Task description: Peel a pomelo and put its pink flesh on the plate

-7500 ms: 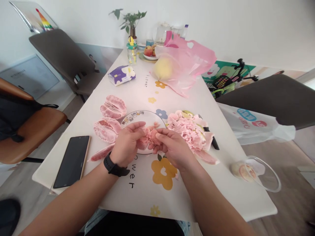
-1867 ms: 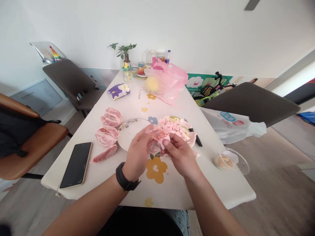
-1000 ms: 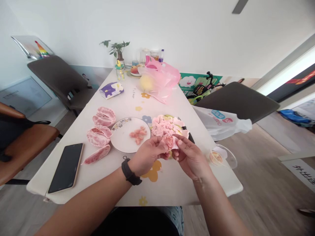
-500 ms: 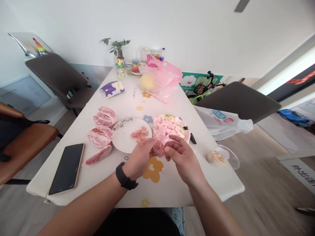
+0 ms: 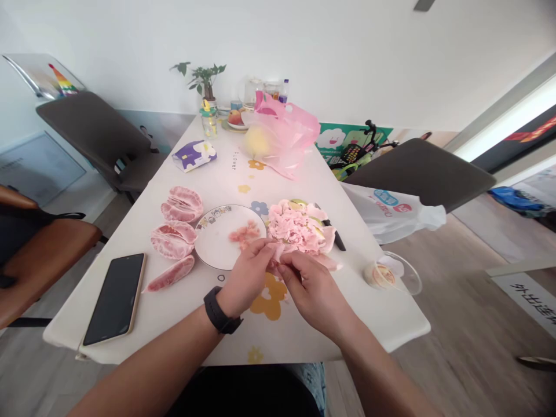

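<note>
On the head view I see both forearms reaching in from the bottom edge, elbows out and wrists angled toward each other over the near side of the desk (image 5: 304, 341). The left hand (image 5: 247, 278), with a black watch (image 5: 221, 310) on its wrist, is curled closed with its fingers pinching a pink pomelo piece (image 5: 274, 259). The right hand (image 5: 313, 295) comes in from the other side, also closed on that piece, with its fingertips (image 5: 289, 263) pressing on it. The fingers hide most of the piece, so I can't make out its shape.

The piece sits just in front of a heap of pale pink membrane (image 5: 297, 229) and right beside a round plate (image 5: 212, 243), which holds a small pile of pulp (image 5: 244, 233). A black-handled knife (image 5: 335, 238) lies half under the far side of the heap. Left of the plate are three peeled pomelo segments (image 5: 180, 204), and past them a black phone (image 5: 113, 299) lies flat. Farther up the desk, a pink bag (image 5: 284, 133) lies around a yellow pomelo (image 5: 257, 142).
</note>
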Demonstrator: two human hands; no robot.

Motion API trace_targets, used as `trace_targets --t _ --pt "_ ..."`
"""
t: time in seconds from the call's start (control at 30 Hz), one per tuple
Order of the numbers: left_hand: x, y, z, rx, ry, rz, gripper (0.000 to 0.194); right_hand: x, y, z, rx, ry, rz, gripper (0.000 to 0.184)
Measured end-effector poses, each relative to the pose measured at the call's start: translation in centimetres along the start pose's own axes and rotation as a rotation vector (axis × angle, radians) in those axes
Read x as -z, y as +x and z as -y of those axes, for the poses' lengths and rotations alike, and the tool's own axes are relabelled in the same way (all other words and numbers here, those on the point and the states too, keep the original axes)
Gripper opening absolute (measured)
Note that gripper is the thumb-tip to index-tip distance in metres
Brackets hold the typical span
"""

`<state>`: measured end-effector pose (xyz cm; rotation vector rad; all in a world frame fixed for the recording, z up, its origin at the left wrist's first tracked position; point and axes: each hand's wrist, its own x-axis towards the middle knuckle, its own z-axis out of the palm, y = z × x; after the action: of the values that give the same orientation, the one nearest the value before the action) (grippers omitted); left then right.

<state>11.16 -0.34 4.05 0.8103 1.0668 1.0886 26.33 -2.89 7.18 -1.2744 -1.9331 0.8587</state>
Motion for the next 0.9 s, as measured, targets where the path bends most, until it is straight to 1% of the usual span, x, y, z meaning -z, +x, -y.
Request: trace_targets --t 0.1,0.2,0.27,0.33,0.37,0.43,0.53,0.6,0.67,0.73,0.8,0.9 --pt "-0.2 -0.2 -0.2 0.02 -0.135 0.077 0.016 0.2 0.1 0.4 -0.028 0.127 0.085 0.021" --pt "-0.7 -0.9 -0.3 0.088 -0.307 0.161 0.016 0.1 0.3 0.3 -0.088 0.377 0.161 0.023" --pt "-1.0 -1.3 -0.2 0.148 -0.386 0.16 0.017 0.0 0.4 0.0 -0.137 0.558 0.195 0.025" --pt "-1.1 -1.5 0.1 0.165 -0.384 0.142 0.024 -0.2 0.4 -0.2 -0.178 0.646 0.2 0.027" --pt "-1.0 -1.5 0.2 0.157 -0.347 0.142 0.03 -0.2 0.4 -0.2 -0.191 0.638 0.191 0.028" --pt "-0.4 -1.6 0.3 0.11 -0.22 0.149 0.04 -0.3 0.4 -0.1 -0.195 0.542 0.158 0.028" --pt "0.8 -1.7 0.2 -0.003 -0.022 0.146 0.042 -0.3 0.5 0.0 -0.179 0.383 0.107 0.029" --pt "1.5 -1.7 0.2 -0.021 0.02 0.181 0.047 -0.4 0.5 -0.1 -0.201 0.371 0.094 0.027" --pt "2.0 -1.7 0.4 -0.022 0.009 0.22 0.043 -0.7 0.5 -0.5 -0.25 0.45 0.088 0.027" --pt "2.3 -1.5 0.6 -0.032 -0.039 0.228 0.034 -1.0 0.5 -1.0 -0.3 0.564 0.059 0.028" --pt "2.4 -1.3 0.7 -0.037 -0.122 0.22 0.027 -1.5 0.4 -1.4 -0.339 0.691 -0.004 0.03" --pt "2.3 -1.1 0.5 -0.022 -0.244 0.228 0.025 -2.1 0.4 -1.6 -0.41 0.902 -0.106 0.031"
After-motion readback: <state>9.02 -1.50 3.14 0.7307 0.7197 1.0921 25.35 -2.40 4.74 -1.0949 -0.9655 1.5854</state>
